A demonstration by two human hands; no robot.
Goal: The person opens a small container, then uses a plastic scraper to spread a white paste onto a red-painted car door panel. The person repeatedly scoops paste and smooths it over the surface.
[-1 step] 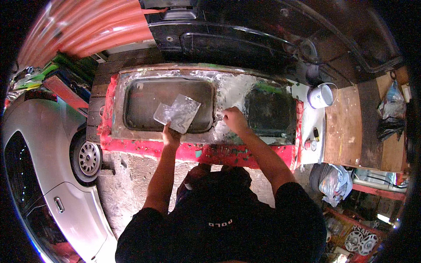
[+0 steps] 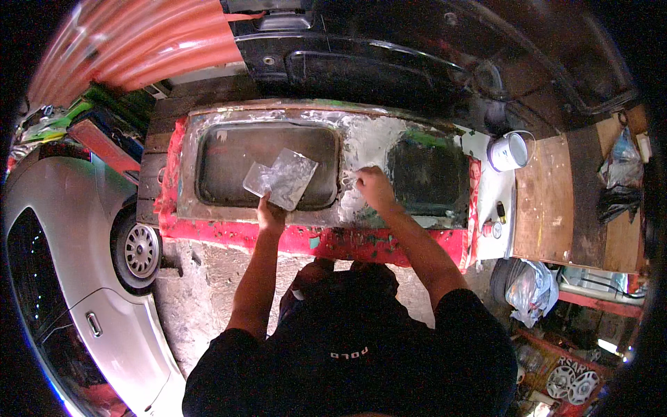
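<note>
A vehicle body panel [image 2: 215,214] with two window-like openings lies flat before me, smeared with whitish filler [image 2: 368,142] between the openings. My left hand [image 2: 271,217] is closed on the lower edge of a smudged grey mixing board [image 2: 292,177], notched at one corner, held above the left opening. My right hand [image 2: 376,189] is closed with its fingertips at the filler-covered strip, just right of the left opening. Something small and pale shows at those fingertips; its kind is too unclear to name.
A red cloth [image 2: 333,243] lies under the panel. To the right stand a white bucket [image 2: 508,152] and a small dark bottle [image 2: 500,211]. A silver car [image 2: 90,243] is close on the left; a dark vehicle body [image 2: 375,59] rises behind the panel.
My right hand has shifted very slightly to the right along the filler. My left hand and the board stay where they were.
</note>
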